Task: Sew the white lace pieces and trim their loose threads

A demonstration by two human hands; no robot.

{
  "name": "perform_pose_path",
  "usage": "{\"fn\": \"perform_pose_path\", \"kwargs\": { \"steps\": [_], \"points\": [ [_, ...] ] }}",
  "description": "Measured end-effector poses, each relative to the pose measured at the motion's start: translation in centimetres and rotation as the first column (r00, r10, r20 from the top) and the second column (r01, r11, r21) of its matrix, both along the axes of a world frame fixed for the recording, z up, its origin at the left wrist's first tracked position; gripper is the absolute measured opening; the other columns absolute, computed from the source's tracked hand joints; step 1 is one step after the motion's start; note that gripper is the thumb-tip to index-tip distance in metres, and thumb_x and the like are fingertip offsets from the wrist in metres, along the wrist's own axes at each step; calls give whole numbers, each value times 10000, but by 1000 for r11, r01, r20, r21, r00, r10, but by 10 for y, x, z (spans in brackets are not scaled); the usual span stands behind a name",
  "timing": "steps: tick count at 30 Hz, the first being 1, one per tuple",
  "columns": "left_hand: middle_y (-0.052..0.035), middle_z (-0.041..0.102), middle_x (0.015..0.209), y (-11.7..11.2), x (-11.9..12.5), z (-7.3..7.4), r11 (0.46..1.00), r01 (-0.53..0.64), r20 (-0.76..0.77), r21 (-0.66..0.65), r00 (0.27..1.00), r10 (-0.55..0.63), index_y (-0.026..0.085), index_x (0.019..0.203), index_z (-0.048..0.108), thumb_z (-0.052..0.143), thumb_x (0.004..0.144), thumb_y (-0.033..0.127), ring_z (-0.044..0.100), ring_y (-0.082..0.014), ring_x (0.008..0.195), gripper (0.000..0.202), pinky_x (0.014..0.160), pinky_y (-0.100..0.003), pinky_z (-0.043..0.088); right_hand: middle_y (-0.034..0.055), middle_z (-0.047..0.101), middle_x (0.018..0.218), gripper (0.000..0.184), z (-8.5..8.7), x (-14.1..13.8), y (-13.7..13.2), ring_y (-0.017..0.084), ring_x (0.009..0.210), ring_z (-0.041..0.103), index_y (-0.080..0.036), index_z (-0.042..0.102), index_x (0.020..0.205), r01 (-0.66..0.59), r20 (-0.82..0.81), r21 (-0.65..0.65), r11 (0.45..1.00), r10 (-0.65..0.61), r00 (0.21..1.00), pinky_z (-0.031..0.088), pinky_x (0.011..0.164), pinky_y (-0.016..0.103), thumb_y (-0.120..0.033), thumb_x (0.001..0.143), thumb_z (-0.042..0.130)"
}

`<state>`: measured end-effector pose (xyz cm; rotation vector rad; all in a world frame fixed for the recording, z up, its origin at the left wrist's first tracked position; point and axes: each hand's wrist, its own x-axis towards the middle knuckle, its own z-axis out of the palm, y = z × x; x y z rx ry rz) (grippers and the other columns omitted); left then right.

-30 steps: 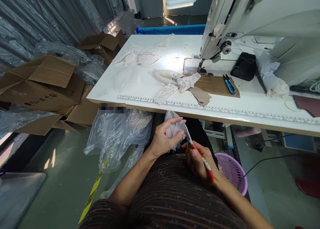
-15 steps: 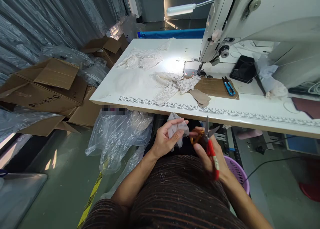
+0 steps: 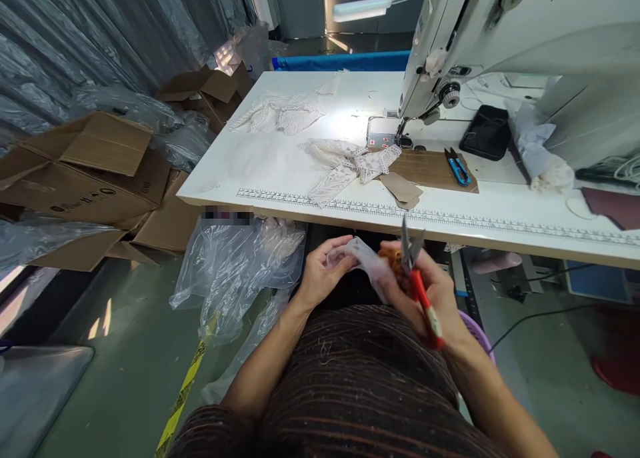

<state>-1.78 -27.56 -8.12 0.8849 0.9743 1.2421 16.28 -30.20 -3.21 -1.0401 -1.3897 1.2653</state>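
Over my lap, just below the table's front edge, my left hand is closed on one end of a small sheer white fabric piece. The fabric stretches across to my right hand, whose thumb and fingers pinch its other end. That same hand also carries scissors with a red handle, blades parted and pointing toward the table. By its fingertips shows an orange-brown part; whether it belongs to the scissors I cannot tell. White lace lies bunched on the table in front of my hands.
A sewing machine stands on the white table, with blue thread snips on brown cardboard and a black phone nearby. Cardboard boxes and a clear plastic bag are at the left. A purple basket sits low right.
The white fabric has gone from bunched in my left hand to stretched between both hands. My right hand, with the scissors, has turned slightly and now pinches the fabric too.
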Motion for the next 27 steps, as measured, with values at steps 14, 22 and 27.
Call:
{"fn": "perform_pose_path", "kwargs": {
  "steps": [14,22,27],
  "points": [
    [33,579,715,4,29,-7,993,68,325,-95,945,-34,173,695,547,814,624,325,595,-119,628,315,649,-273,504,37,596,976,543,-39,-20,-5,189,813,609,-256,513,1226,211,240,286,935,-283,929,530,727,347,-287,760,792],
    [27,593,808,1,20,-7,985,60,416,-164,909,14,168,675,474,799,575,203,612,-116,664,342,665,-256,488,12,643,873,403,-34,-16,-1,151,691,598,-247,545,1155,192,109,110,975,-204,973,505,630,300,-294,806,740],
    [-53,690,934,-6,8,-13,951,86,562,-298,821,101,173,944,622,758,700,477,682,-197,816,413,776,-332,529,-12,632,804,375,-27,-13,-1,125,620,558,-246,567,1080,219,-53,-89,972,-224,973,454,524,249,-338,774,763]
  ]
}}
